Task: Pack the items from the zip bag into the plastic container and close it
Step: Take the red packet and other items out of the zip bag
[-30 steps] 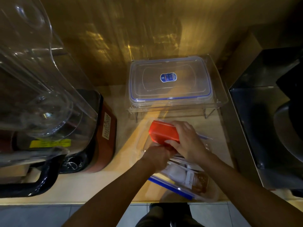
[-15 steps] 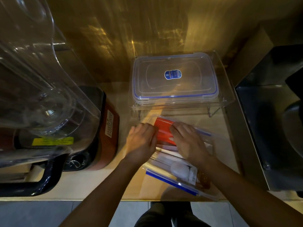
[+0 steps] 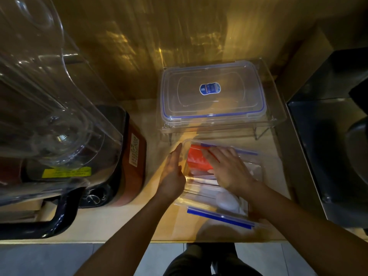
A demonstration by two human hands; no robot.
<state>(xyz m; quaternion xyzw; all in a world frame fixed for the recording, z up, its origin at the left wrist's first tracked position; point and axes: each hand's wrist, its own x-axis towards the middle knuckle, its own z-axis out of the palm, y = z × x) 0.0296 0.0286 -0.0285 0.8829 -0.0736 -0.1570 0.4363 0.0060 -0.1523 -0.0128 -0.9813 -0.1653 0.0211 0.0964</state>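
Note:
A red box [image 3: 196, 162] lies in a shallow clear plastic container [image 3: 256, 166] on the wooden counter. My right hand [image 3: 227, 168] rests flat on the box, palm down, fingers stretched out. My left hand [image 3: 173, 172] is flat against the container's left wall with its fingers straight. A clear zip bag [image 3: 219, 215] with a blue zip strip lies just in front, under my right forearm, with white packets showing inside. The container's lid [image 3: 211, 92], clear with a blue seal and a blue sticker, sits further back.
The lid rests on a clear raised rack [image 3: 276, 116] against the wall. A large clear blender jug [image 3: 59, 116] on a red-brown base [image 3: 135, 166] fills the left. A dark metal appliance [image 3: 328, 146] stands at the right. The counter edge runs just below the zip bag.
The red box went from held above the zip bag down into the container. My left hand moved off the box to the container's left side; my right hand flattened on top.

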